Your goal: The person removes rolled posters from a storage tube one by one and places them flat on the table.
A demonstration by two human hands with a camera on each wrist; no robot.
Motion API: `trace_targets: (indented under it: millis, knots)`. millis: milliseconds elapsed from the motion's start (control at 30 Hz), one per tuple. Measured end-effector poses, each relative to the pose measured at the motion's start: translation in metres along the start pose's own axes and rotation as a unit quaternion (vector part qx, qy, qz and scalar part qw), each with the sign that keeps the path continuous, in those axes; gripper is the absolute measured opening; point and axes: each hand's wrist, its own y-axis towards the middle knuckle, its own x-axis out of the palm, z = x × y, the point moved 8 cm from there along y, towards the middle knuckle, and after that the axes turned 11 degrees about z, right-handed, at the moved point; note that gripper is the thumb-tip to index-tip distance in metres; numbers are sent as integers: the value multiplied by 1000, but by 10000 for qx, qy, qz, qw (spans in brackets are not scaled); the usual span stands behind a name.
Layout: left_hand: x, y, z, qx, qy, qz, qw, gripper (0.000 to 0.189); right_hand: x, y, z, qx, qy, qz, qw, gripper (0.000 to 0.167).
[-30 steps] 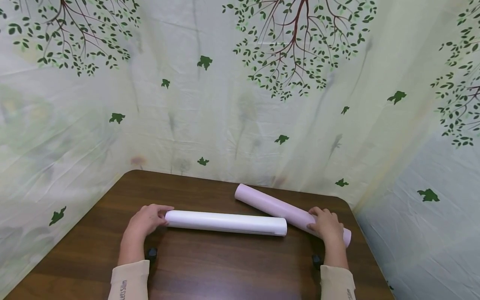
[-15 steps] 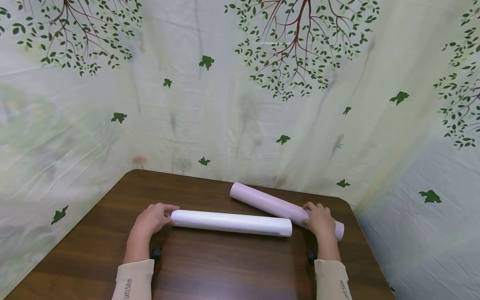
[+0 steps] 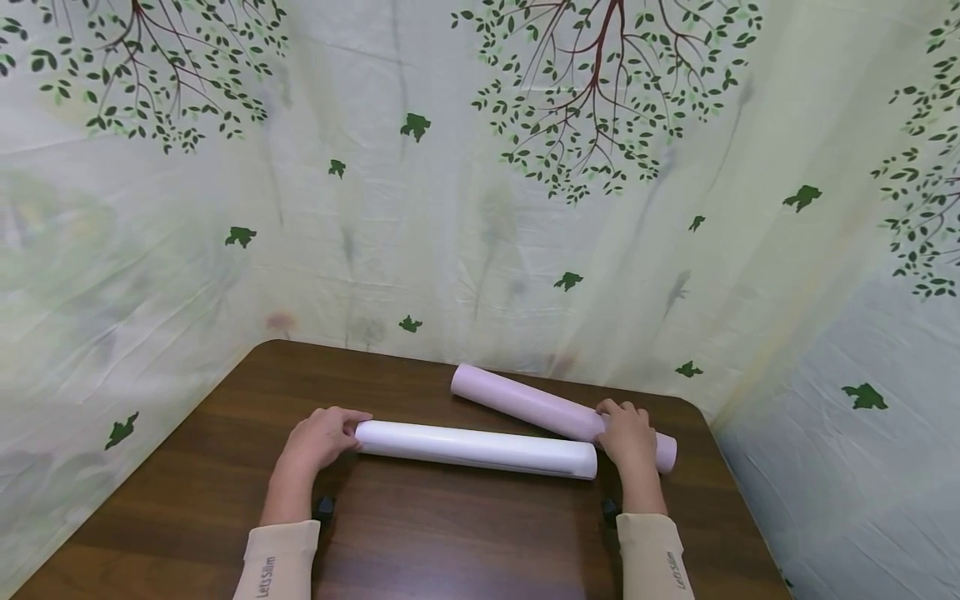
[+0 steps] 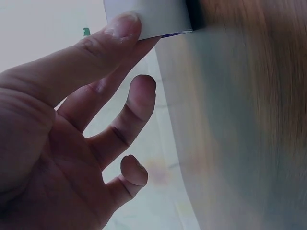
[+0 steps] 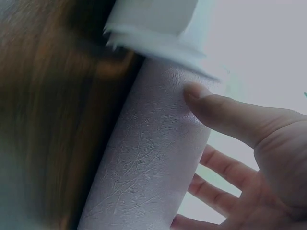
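A white roll (image 3: 476, 448) lies lengthwise on the dark wooden table. My left hand (image 3: 322, 433) pinches its left end. In the left wrist view, thumb and forefinger hold the white roll's edge (image 4: 163, 17) while the other fingers stay loosely bent off it. Behind and to the right, a pale pink roll (image 3: 525, 402) lies at a slant, its surface finely wrinkled in the right wrist view. My right hand (image 3: 628, 433) grips it near its right end, thumb on one side and fingers partly hidden behind. The white roll's right end is close beside the pink roll and my right thumb.
The wooden table (image 3: 450, 533) has rounded far corners. A cloth backdrop (image 3: 480, 250) printed with trees and leaves hangs behind it and along both sides. A small black device (image 3: 324, 508) sits at my left wrist, another black device (image 3: 611, 510) at my right.
My left hand and the white roll have shifted right. My right hand and the pink roll have slid left, so the two rolls overlap more lengthwise.
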Motion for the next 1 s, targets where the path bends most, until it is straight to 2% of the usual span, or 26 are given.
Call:
trace_targets:
  millis: [500, 1000]
  knots:
    - [9, 1, 15, 202, 97, 24, 9997, 47, 8, 9, -15, 1, 94, -88, 9999, 43]
    - [17, 5, 27, 284, 92, 22, 9996, 45, 17, 20, -32, -133, 135, 60, 9998, 43]
